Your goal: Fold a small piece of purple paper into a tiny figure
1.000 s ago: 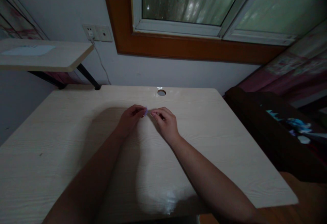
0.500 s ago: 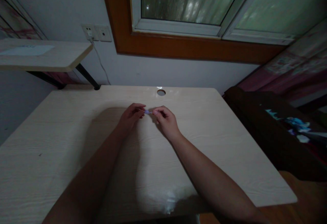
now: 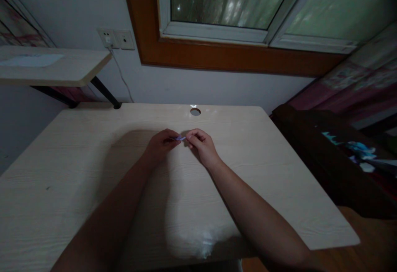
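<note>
A small, thin purple-and-white item [image 3: 180,138] is pinched between my two hands above the far middle of the desk; it is too small to name. My left hand [image 3: 159,144] grips its left end between thumb and fingers. From the other side, my right hand [image 3: 201,141] pinches the pale right end with thumb and forefinger. Only a short piece shows in the gap between the fingertips, and the rest is hidden. Both forearms reach in over the light wood-grain desk [image 3: 248,172].
Behind the hands, a round cable hole [image 3: 195,112] sits near the desk's back edge. A raised shelf [image 3: 87,67] on black legs stands at the left with a paper on it. Wall sockets [image 3: 116,39] hold a plugged-in white cable. Dark furniture [image 3: 325,160] bearing blue items is at right.
My left hand has shifted slightly right and its fingers have closed in more around the small purple item. The item now tilts a little. My right hand keeps its pinch.
</note>
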Motion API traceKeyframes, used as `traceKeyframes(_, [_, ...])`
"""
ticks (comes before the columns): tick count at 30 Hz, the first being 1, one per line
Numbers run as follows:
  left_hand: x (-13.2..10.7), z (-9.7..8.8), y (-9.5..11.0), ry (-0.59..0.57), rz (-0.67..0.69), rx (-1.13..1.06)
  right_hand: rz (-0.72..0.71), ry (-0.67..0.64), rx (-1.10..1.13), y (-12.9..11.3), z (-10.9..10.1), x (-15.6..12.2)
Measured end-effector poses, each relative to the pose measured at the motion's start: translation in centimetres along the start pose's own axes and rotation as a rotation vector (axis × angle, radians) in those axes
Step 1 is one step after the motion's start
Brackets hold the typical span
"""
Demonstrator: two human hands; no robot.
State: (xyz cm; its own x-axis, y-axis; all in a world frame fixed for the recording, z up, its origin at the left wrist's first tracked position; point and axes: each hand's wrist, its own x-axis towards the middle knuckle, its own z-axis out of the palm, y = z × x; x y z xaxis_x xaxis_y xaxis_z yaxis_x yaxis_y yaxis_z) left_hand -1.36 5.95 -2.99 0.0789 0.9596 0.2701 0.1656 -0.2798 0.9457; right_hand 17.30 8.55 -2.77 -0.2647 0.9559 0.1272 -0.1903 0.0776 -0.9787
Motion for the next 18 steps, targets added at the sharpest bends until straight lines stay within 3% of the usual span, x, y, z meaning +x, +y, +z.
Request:
traceKeyframes(7, [0.1,-0.2,-0.5,0.026,-0.129,0.018,-0.16,0.019,-0.131,-0.1,0.4,-0.1])
traceKeyframes(11, [0.2,-0.3,-0.9,0.046,-0.129,0.011,-0.266,-0.004,-0.273,-0.5,0.5,-0.4])
traceKeyframes(18, [0.1,0.0,-1.3,0.057,-0.103,-0.046,-0.301,0.014,-0.387,0.0,0.5,-0.4])
